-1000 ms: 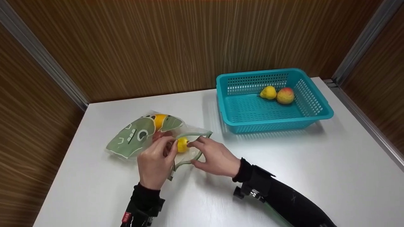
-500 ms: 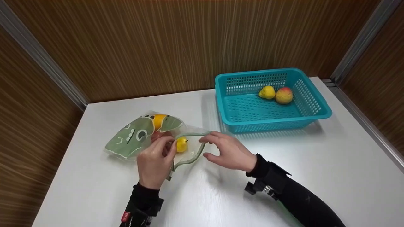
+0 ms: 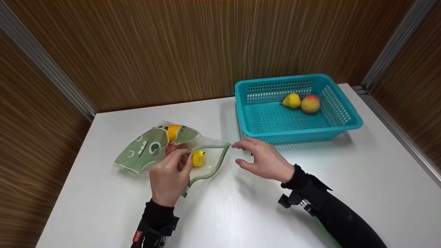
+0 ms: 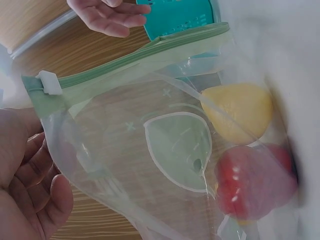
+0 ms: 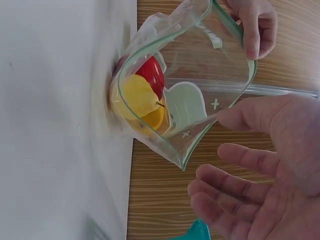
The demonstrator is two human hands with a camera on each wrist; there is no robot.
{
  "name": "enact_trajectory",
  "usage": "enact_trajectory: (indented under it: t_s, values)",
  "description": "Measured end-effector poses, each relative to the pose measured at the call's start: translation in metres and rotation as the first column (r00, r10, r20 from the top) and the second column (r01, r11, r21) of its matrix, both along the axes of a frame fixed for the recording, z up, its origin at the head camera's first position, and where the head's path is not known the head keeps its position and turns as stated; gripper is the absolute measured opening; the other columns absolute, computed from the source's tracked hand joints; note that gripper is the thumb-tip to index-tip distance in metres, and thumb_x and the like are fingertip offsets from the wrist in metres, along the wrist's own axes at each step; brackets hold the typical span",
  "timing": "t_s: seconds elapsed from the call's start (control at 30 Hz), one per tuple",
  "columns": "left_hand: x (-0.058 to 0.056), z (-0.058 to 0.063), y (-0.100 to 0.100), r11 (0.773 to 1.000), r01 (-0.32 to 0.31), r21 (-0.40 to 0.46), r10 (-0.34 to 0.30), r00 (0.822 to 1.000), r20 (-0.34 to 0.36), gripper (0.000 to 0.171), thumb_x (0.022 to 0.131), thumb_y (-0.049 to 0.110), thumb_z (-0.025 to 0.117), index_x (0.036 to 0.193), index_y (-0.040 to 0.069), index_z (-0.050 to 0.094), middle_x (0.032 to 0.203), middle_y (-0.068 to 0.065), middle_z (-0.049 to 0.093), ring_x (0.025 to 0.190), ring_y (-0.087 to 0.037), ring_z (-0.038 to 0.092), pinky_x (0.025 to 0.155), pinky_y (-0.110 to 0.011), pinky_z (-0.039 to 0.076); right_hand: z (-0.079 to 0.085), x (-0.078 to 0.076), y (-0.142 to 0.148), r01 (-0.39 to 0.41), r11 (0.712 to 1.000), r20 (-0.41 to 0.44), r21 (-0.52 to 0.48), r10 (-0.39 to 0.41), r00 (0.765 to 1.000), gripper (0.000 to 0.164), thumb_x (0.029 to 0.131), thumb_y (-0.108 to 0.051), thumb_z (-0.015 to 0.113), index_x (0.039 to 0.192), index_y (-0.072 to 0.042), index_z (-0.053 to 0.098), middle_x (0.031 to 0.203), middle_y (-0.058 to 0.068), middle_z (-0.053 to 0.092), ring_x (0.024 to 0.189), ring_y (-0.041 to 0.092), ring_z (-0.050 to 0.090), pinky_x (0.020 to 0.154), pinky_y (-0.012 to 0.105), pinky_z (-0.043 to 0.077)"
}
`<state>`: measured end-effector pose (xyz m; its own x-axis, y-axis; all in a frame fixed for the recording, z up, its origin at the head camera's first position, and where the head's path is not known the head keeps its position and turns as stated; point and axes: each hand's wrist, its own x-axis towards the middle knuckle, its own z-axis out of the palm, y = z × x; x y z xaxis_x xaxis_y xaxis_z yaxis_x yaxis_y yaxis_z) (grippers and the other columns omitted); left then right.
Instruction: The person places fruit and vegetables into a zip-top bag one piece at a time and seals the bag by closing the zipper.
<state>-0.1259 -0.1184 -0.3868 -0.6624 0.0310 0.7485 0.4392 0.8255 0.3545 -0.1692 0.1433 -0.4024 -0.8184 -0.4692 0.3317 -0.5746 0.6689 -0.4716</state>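
A clear zip bag (image 3: 148,151) with a green printed cartoon face lies on the table with its mouth spread toward the right. My left hand (image 3: 169,177) pinches the near edge of that mouth between thumb and fingers. Inside the bag, a yellow pear (image 5: 139,96) rests near the opening, beside a glossy red fruit or vegetable (image 4: 255,182) and an orange-yellow piece (image 3: 174,132), partly hidden by the print. Off the bag's right corner is my right hand (image 3: 265,160), fingers spread and loosely bent, holding nothing. A white slider (image 4: 49,82) sits at one end of the zip.
At the back right of the white table (image 3: 113,220) stands a turquoise basket (image 3: 303,133). In it lie another yellow pear (image 3: 291,100) and a red-yellow peach-like fruit (image 3: 310,104). Wood-grain panels (image 3: 165,55) rise behind and at both sides.
My right hand has drawn back from the bag's mouth, rightward and slightly away from me. The pear stays in the bag. My left hand keeps its pinch in the same place.
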Motion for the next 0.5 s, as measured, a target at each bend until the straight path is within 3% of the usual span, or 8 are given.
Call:
enact_trajectory:
  t_s: [0.23,0.5]
  values:
    - [-0.001,-0.001,0.001,1.000,0.007,0.000,-0.007,1.000,-0.002,0.010,0.079,0.016,0.075,0.086,0.010,0.070,0.069,0.000,0.067,0.057,-0.009,0.058,0.052,-0.021,0.047,0.007,-0.006,0.027,0.048,0.997,0.000,0.061,-0.048,0.999,0.036,0.086,-0.029,0.068,0.120,-0.020,0.062,0.111,-0.001,0.065,0.099,0.014,0.062,0.084,0.033,0.054]
    - [-0.001,-0.001,-0.001,1.000,0.007,0.005,-0.007,1.000,-0.003,0.010,0.079,0.014,0.075,0.087,0.010,0.070,0.069,0.000,0.068,0.056,-0.008,0.058,0.052,-0.022,0.047,0.042,-0.032,0.075,0.101,0.982,0.082,0.158,-0.115,0.990,0.045,0.086,-0.030,0.067,0.127,-0.016,0.057,0.121,0.007,0.063,0.105,0.022,0.060,0.088,0.041,0.053]
